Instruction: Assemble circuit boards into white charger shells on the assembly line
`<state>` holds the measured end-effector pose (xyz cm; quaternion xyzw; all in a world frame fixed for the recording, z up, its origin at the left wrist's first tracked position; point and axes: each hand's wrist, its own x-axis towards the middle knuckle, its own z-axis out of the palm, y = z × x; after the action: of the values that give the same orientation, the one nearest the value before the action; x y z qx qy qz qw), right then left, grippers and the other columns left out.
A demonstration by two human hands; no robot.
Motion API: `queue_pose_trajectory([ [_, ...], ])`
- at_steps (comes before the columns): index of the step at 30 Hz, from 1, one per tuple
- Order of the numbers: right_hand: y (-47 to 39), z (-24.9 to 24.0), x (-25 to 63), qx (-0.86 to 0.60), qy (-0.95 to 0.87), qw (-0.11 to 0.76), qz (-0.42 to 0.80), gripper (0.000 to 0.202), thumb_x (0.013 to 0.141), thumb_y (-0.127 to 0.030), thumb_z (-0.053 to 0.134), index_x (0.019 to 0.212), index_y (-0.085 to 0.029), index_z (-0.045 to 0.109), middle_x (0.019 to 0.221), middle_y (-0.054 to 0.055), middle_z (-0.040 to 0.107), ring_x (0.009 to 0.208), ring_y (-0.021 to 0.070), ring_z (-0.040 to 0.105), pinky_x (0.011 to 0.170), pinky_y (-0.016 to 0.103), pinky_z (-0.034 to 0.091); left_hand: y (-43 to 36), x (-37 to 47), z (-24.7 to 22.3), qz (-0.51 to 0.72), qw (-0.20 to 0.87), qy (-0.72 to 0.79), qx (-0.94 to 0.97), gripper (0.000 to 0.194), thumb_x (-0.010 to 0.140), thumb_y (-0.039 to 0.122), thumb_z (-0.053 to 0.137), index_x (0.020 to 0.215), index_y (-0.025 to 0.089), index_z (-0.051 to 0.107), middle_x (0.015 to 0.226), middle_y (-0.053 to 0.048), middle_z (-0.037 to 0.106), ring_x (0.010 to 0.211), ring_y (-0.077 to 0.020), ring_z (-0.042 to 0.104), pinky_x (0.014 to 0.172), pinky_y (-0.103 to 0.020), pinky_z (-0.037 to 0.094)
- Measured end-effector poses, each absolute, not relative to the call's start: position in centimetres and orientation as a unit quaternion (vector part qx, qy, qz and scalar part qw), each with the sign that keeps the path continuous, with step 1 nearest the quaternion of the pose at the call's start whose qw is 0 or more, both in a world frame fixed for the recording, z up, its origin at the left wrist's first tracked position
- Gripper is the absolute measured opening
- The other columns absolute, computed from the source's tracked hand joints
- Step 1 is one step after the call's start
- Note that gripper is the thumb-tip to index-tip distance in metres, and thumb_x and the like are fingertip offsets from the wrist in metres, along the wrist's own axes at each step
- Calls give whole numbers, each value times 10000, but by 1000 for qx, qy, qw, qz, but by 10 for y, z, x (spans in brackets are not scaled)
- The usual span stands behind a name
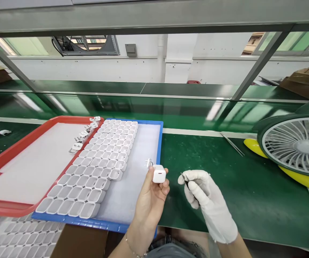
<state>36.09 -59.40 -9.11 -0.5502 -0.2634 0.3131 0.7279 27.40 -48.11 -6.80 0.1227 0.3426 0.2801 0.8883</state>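
Between the thumb and fingers of my bare left hand (152, 197) is a white charger housing (159, 173), a small dark slot facing me. Just behind my left thumb shows a white plug piece with metal pins (149, 163) and a dark wire; whether it is joined to the housing I cannot tell. My right hand (206, 200), in a white glove, pinches dark tweezers (187, 182) with their tips pointing left, apart from the housing. Rows of open white housings (95, 184) stand on the blue tray (160, 139) left of my hands.
A red tray (17, 150) at the left holds several plug pieces (83, 134) along its right side. Another pair of tweezers (232, 144) lies farther back on the green bench (251, 215). At the right stands a green and yellow fan (307, 147). More housings (30, 238) sit below the bench edge.
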Motion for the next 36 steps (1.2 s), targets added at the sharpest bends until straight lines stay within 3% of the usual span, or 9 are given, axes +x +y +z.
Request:
queue_pose_trajectory([
  [5,-588,-86,355,-514,-236,727,389,203,922,-414,574,962,-215,578,795,-12,655,399,32,480,362,157,402,-483,276,-64,284,872,386,102,73,942,129,521,887,115,566,764,-85,694,548,-91,638,495,-159,547],
  [12,-587,-88,353,-499,-206,728,422,231,946,-432,528,1014,-213,556,806,-18,647,383,30,489,341,148,394,-482,278,-63,292,866,400,67,207,978,285,485,943,92,552,825,-121,685,631,-104,676,589,-168,595],
  [15,-586,-90,356,-509,-210,728,410,228,933,-426,554,990,-206,565,808,-10,655,388,26,488,349,145,393,-479,277,-67,292,868,396,69,253,999,303,418,925,90,532,869,-163,680,606,-100,650,544,-163,571],
  [19,-585,-95,358,-531,-233,732,356,219,872,-405,646,931,-202,586,815,7,660,466,47,529,378,149,426,-479,275,-73,281,894,331,107,310,997,338,373,795,144,507,739,-77,616,454,-80,472,366,-178,413],
  [25,-585,-100,357,-603,-212,715,282,182,811,-296,715,900,-220,576,817,-25,615,514,55,562,499,200,506,-484,278,-73,320,891,304,103,211,971,225,435,808,159,551,742,-62,594,534,-103,495,472,-203,446],
  [31,-583,-94,356,-554,-209,719,364,310,825,-291,687,1082,-244,521,720,-65,587,412,63,541,427,204,439,-487,276,-74,311,894,289,143,208,961,231,499,868,107,638,822,-111,669,653,-131,612,626,-245,556],
  [36,-575,-88,359,-524,-226,705,421,266,827,-398,688,937,-173,598,516,-75,521,347,25,398,393,174,305,-487,273,-78,305,891,291,167,129,910,198,592,894,102,677,867,-108,706,732,-142,670,690,-231,585],
])
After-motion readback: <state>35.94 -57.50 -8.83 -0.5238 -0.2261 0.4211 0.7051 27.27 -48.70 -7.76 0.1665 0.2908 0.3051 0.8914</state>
